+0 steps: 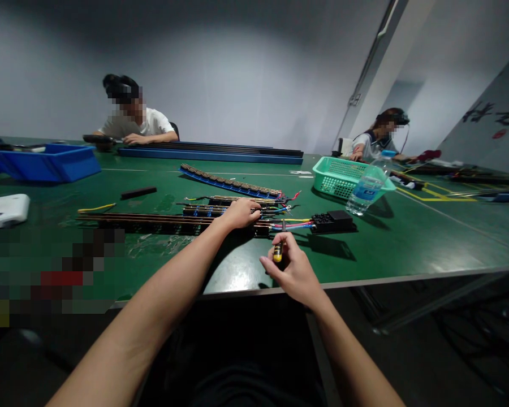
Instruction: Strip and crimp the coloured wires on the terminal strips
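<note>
Screwdriver (278, 250) sits in the right hand (296, 268), its yellow-and-black handle held between thumb and fingers, its dark shaft pointing to about twelve o'clock, away from the wearer. From that grip, the long track (165, 222) stretches from eleven o'clock round toward ten, along the green table (428, 237), its near end just beyond the shaft. Coloured wires (293, 226) lead from that end to a black connector (333, 221) at one o'clock; whether the shaft tip touches them, I cannot tell.

Between ten and eleven o'clock, the left hand (241, 214) bends its fingers over the tracks; whether it clasps one or only rests there is unclear. Short tracks (201, 211) lie just beyond the long one. Farther off at eleven is a curved track (231, 182); at one, a bottle (365, 195) stands before a basket (333, 183).
</note>
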The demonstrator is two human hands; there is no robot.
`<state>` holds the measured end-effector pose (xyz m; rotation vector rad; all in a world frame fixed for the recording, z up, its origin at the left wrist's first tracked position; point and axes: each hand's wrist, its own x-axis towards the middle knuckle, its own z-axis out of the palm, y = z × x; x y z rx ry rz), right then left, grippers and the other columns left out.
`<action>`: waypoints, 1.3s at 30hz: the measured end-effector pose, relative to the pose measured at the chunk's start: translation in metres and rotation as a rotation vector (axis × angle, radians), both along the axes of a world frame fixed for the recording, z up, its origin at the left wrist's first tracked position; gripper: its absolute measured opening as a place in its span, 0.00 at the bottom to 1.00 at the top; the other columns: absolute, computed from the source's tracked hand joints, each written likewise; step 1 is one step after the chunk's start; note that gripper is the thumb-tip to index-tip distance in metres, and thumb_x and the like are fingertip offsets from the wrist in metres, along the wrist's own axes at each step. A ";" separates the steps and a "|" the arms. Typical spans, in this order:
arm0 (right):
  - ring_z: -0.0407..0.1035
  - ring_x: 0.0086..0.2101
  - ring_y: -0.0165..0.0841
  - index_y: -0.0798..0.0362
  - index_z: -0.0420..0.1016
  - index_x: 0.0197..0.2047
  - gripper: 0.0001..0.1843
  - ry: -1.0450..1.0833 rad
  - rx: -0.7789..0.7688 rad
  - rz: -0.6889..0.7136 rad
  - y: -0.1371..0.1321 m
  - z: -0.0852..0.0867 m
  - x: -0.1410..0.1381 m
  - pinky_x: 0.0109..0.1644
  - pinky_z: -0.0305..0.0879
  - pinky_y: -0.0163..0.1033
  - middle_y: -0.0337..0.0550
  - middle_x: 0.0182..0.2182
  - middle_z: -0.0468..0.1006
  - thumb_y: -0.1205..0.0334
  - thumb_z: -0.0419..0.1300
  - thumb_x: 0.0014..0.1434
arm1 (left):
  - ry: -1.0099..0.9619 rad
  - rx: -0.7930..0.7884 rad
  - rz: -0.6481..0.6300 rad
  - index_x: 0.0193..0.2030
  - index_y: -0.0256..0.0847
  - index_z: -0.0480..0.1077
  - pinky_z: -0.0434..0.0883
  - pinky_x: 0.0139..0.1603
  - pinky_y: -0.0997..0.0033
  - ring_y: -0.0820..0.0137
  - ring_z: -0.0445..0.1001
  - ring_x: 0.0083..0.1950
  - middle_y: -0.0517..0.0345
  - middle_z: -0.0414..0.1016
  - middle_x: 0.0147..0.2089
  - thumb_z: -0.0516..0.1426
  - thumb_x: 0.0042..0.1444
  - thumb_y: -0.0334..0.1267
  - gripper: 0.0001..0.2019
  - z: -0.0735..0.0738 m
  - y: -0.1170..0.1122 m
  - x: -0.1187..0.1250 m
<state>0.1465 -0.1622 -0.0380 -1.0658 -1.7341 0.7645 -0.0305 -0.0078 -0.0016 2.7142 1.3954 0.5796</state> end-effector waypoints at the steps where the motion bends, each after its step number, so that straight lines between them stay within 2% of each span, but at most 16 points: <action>1: 0.66 0.24 0.30 0.46 0.60 0.42 0.17 0.112 -0.043 -0.040 0.003 0.000 -0.003 0.30 0.62 0.34 0.31 0.25 0.71 0.50 0.64 0.59 | -0.003 0.004 -0.003 0.52 0.42 0.79 0.68 0.63 0.65 0.59 0.75 0.60 0.51 0.78 0.59 0.53 0.64 0.41 0.16 -0.001 0.001 0.000; 5: 0.59 0.19 0.27 0.47 0.57 0.31 0.25 0.607 -0.145 -0.183 0.013 0.006 -0.010 0.26 0.61 0.32 0.27 0.16 0.62 0.38 0.63 0.57 | -0.012 0.005 -0.015 0.52 0.41 0.79 0.70 0.61 0.65 0.60 0.76 0.58 0.51 0.78 0.58 0.53 0.65 0.41 0.17 -0.001 0.001 0.000; 8: 0.48 0.16 0.24 0.47 0.54 0.26 0.32 0.877 -0.195 -0.177 0.018 0.012 -0.010 0.27 0.67 0.34 0.23 0.13 0.50 0.31 0.65 0.50 | -0.012 0.010 -0.008 0.53 0.39 0.79 0.70 0.60 0.64 0.59 0.76 0.58 0.50 0.79 0.57 0.53 0.65 0.40 0.17 -0.001 -0.001 0.001; 10: 0.44 0.16 0.23 0.47 0.52 0.25 0.35 0.958 -0.207 -0.146 0.020 0.014 -0.008 0.27 0.69 0.35 0.22 0.14 0.45 0.28 0.66 0.46 | -0.013 0.014 -0.005 0.53 0.38 0.79 0.70 0.60 0.64 0.59 0.76 0.57 0.49 0.79 0.57 0.52 0.64 0.39 0.18 0.000 -0.002 0.002; 12: 0.43 0.16 0.23 0.47 0.51 0.25 0.36 0.978 -0.214 -0.141 0.020 0.014 -0.008 0.28 0.70 0.35 0.22 0.15 0.45 0.28 0.66 0.46 | -0.017 0.015 0.000 0.53 0.38 0.79 0.70 0.60 0.64 0.59 0.76 0.58 0.50 0.78 0.57 0.53 0.64 0.39 0.17 -0.001 -0.001 0.002; 15: 0.50 0.18 0.23 0.48 0.56 0.28 0.30 0.917 -0.201 -0.170 0.015 0.009 -0.011 0.28 0.66 0.32 0.24 0.15 0.53 0.35 0.67 0.51 | -0.026 0.012 -0.001 0.51 0.39 0.80 0.71 0.60 0.64 0.59 0.76 0.57 0.50 0.79 0.57 0.53 0.64 0.40 0.17 -0.002 0.000 0.002; 18: 0.52 0.20 0.23 0.48 0.60 0.31 0.23 0.644 -0.138 -0.139 0.000 0.000 -0.020 0.23 0.52 0.29 0.26 0.17 0.59 0.45 0.69 0.55 | -0.035 0.008 -0.006 0.50 0.41 0.80 0.71 0.59 0.66 0.60 0.76 0.57 0.52 0.79 0.56 0.54 0.63 0.40 0.16 -0.003 0.003 0.001; 20: 0.51 0.20 0.23 0.49 0.61 0.32 0.20 0.439 -0.088 -0.076 -0.011 -0.002 -0.026 0.22 0.48 0.30 0.26 0.19 0.59 0.51 0.69 0.56 | -0.043 0.014 -0.011 0.48 0.42 0.81 0.71 0.59 0.67 0.61 0.77 0.56 0.53 0.79 0.55 0.54 0.63 0.40 0.15 -0.004 0.005 0.001; 22: 0.54 0.21 0.23 0.49 0.62 0.34 0.17 0.321 -0.021 -0.006 -0.019 0.001 -0.029 0.24 0.51 0.31 0.28 0.20 0.62 0.54 0.68 0.57 | -0.053 0.024 -0.025 0.47 0.43 0.81 0.71 0.59 0.67 0.62 0.77 0.55 0.54 0.80 0.54 0.54 0.62 0.39 0.14 -0.005 0.007 0.000; 24: 0.60 0.22 0.25 0.48 0.64 0.38 0.13 0.297 0.054 0.079 -0.020 0.011 -0.027 0.27 0.57 0.32 0.30 0.23 0.68 0.55 0.66 0.60 | -0.064 0.026 -0.038 0.46 0.43 0.81 0.71 0.58 0.66 0.61 0.77 0.55 0.53 0.80 0.53 0.54 0.62 0.38 0.14 -0.006 0.007 0.000; 26: 0.66 0.27 0.28 0.47 0.63 0.43 0.13 0.347 0.113 0.171 -0.008 0.025 -0.020 0.33 0.62 0.35 0.33 0.26 0.74 0.55 0.64 0.62 | -0.071 0.008 -0.028 0.47 0.42 0.81 0.72 0.57 0.66 0.60 0.77 0.54 0.53 0.80 0.53 0.54 0.62 0.39 0.14 -0.006 0.006 0.000; 28: 0.71 0.32 0.31 0.46 0.61 0.45 0.15 0.437 0.141 0.247 0.014 0.041 -0.010 0.38 0.64 0.38 0.37 0.31 0.79 0.52 0.63 0.62 | -0.080 -0.010 -0.012 0.48 0.41 0.81 0.72 0.56 0.66 0.60 0.77 0.54 0.52 0.80 0.53 0.55 0.62 0.40 0.15 -0.005 0.004 0.000; 32: 0.66 0.25 0.30 0.44 0.59 0.44 0.21 0.565 0.043 0.337 0.071 0.068 0.011 0.32 0.61 0.37 0.35 0.29 0.78 0.42 0.62 0.58 | -0.072 0.003 -0.002 0.51 0.39 0.80 0.72 0.57 0.64 0.58 0.77 0.54 0.50 0.80 0.54 0.54 0.62 0.40 0.17 -0.003 0.001 0.001; 35: 0.64 0.23 0.30 0.45 0.62 0.46 0.25 0.634 -0.067 0.329 0.099 0.077 0.023 0.30 0.59 0.39 0.37 0.28 0.77 0.35 0.57 0.56 | -0.050 0.020 -0.010 0.49 0.40 0.81 0.72 0.57 0.63 0.58 0.77 0.54 0.50 0.80 0.52 0.54 0.62 0.39 0.16 -0.003 0.001 0.001; 39: 0.59 0.20 0.29 0.47 0.68 0.50 0.34 0.721 -0.154 0.304 0.105 0.076 0.037 0.26 0.54 0.38 0.40 0.28 0.75 0.28 0.49 0.55 | -0.051 0.024 -0.009 0.48 0.42 0.81 0.71 0.58 0.64 0.59 0.77 0.55 0.52 0.80 0.53 0.54 0.62 0.40 0.15 -0.004 0.002 0.001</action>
